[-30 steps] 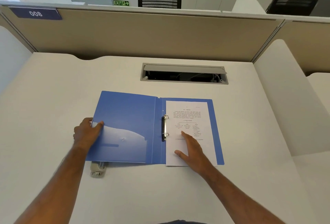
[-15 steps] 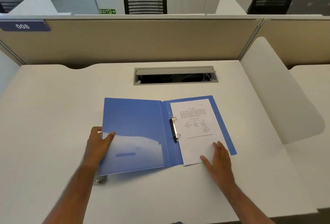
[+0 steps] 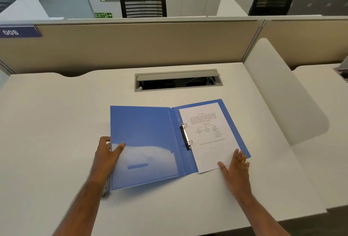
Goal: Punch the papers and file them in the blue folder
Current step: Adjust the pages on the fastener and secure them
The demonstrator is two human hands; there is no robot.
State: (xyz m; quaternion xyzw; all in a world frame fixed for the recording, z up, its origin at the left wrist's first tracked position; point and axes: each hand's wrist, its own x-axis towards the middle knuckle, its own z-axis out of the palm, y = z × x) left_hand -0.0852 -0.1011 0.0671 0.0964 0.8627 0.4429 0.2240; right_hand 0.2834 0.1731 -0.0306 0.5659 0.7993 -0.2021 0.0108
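The blue folder (image 3: pixel 143 128) lies open on the white desk (image 3: pixel 56 122). A printed white sheet (image 3: pixel 209 138) lies on its right half, beside the metal two-ring clip (image 3: pixel 185 136). My left hand (image 3: pixel 107 157) grips the left edge of the folder's front cover, thumb on top. The lower corner of that cover is slightly raised. My right hand (image 3: pixel 235 170) rests flat, fingers straight, at the near right corner of the sheet. Under the cover's lower left corner a grey hole punch (image 3: pixel 106 188) partly shows.
A grey cable hatch (image 3: pixel 178 80) is set into the desk behind the folder. Beige partition panels (image 3: pixel 131 45) close off the back, and a white side divider (image 3: pixel 282 92) stands at the right. Black mesh chairs stand beyond the partition.
My right hand slid from the middle of the sheet down to its near right corner. The view lifted and shifted. My left hand kept its grip on the cover's left edge.
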